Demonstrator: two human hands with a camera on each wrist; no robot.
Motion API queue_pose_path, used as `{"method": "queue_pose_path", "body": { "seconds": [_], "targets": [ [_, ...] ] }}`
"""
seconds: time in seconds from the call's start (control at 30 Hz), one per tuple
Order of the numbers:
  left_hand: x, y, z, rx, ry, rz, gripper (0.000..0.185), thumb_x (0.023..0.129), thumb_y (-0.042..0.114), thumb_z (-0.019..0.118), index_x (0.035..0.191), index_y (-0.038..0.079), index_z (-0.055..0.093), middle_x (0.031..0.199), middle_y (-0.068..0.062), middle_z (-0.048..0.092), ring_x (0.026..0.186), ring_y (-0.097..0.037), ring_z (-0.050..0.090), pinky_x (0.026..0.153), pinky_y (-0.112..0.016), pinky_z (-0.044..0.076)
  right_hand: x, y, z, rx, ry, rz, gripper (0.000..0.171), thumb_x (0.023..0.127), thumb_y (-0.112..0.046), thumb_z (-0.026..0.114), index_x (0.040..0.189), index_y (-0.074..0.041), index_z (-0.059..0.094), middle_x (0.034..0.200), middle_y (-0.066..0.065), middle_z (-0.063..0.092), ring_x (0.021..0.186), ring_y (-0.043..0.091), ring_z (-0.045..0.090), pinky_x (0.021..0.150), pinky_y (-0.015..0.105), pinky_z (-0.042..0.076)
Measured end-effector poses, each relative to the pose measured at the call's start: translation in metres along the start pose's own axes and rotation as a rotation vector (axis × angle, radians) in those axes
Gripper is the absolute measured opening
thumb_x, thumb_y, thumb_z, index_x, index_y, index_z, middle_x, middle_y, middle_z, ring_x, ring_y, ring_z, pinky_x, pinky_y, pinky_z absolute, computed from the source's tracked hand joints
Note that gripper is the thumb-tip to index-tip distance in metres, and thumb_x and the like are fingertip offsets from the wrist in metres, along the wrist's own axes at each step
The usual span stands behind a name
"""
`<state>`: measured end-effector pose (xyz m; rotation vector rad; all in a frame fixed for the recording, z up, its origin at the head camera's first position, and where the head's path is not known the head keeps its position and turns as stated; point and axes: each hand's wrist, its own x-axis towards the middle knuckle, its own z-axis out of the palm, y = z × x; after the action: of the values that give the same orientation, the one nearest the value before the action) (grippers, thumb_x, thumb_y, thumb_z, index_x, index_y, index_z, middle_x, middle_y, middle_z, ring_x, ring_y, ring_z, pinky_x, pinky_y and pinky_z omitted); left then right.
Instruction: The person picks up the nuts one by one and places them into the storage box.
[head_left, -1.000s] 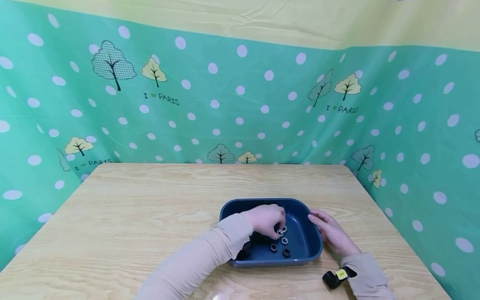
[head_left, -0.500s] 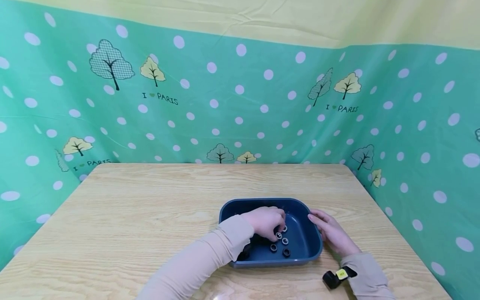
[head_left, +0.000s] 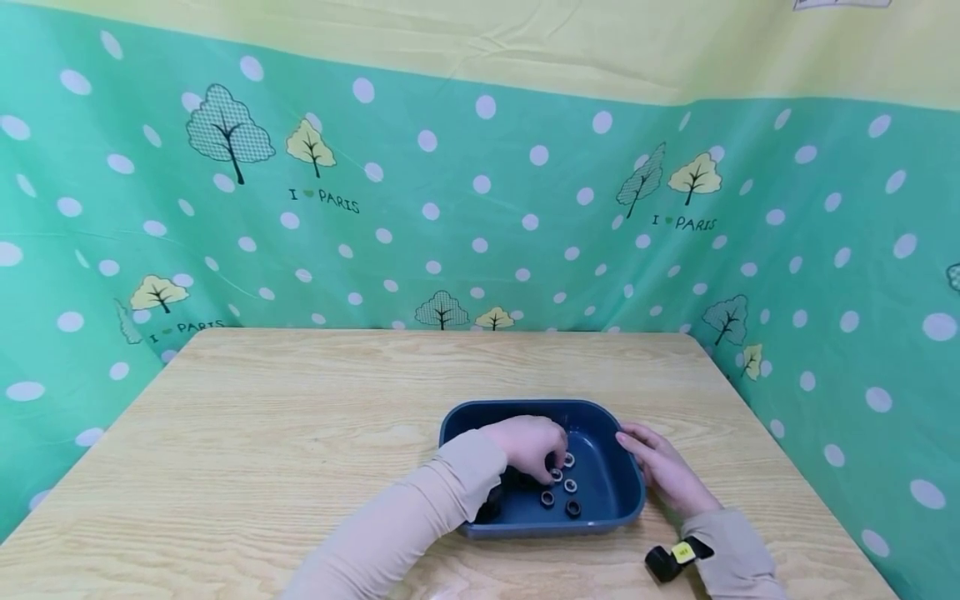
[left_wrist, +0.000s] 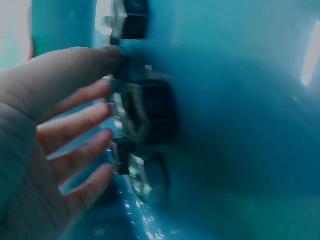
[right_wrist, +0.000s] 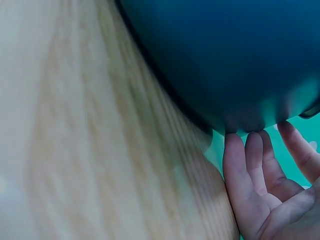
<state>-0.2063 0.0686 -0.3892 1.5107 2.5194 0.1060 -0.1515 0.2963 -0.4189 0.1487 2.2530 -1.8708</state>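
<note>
My left hand reaches down inside a dark blue plastic bin. In the left wrist view the fingers are spread and fairly straight, with fingertips right at a row of hex nuts. A pale-faced nut lies beside the left thumb in the head view. Near it on the bin floor are another pale nut and a dark nut. My right hand is at the bin's right end; in the right wrist view its straight fingertips touch the outer wall.
The bin stands on a wood-grain table, right of its middle. A black wrist camera sits on the right sleeve, low over the table. A green dotted curtain hangs behind and along the sides.
The pale nut by the left thumb has slid slightly left and nearer, as the left fingers shift a little. The right hand and bin keep their place; the head view tilts slightly.
</note>
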Motion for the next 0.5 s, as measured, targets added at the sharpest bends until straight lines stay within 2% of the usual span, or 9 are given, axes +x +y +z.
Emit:
{"method": "queue_pose_path", "body": {
  "seconds": [0.13,0.27,0.5],
  "targets": [
    [-0.004,-0.002,-0.003,-0.108,-0.013,-0.034,0.016,0.082,0.025,0.073,0.097,0.018,0.074,0.112,0.006,0.065,0.100,-0.004,0.057,0.088,-0.014,0.045,0.000,0.000,0.002,-0.010,0.003,0.004,0.055,0.097,-0.031,0.050,0.135,0.006,0.037,0.104,-0.001,0.058,0.082,0.007,0.058,0.070,0.023,0.052],
    [-0.010,-0.001,-0.011,-0.168,0.039,-0.059,0.022,0.087,0.027,0.068,0.106,0.017,0.072,0.113,0.005,0.066,0.097,-0.003,0.058,0.086,-0.016,0.047,-0.001,0.001,0.004,-0.004,0.001,0.015,0.056,0.097,-0.031,0.050,0.136,0.006,0.035,0.110,0.003,0.057,0.087,0.008,0.059,0.075,0.025,0.053],
    [-0.029,0.000,-0.041,-0.243,0.094,-0.079,0.031,0.093,0.029,0.059,0.118,0.012,0.065,0.122,-0.001,0.062,0.111,-0.010,0.057,0.096,-0.022,0.044,-0.001,0.000,0.002,-0.029,-0.002,0.010,0.055,0.097,-0.031,0.049,0.135,0.006,0.036,0.103,-0.001,0.056,0.082,0.009,0.057,0.071,0.024,0.051]
  ]
}}
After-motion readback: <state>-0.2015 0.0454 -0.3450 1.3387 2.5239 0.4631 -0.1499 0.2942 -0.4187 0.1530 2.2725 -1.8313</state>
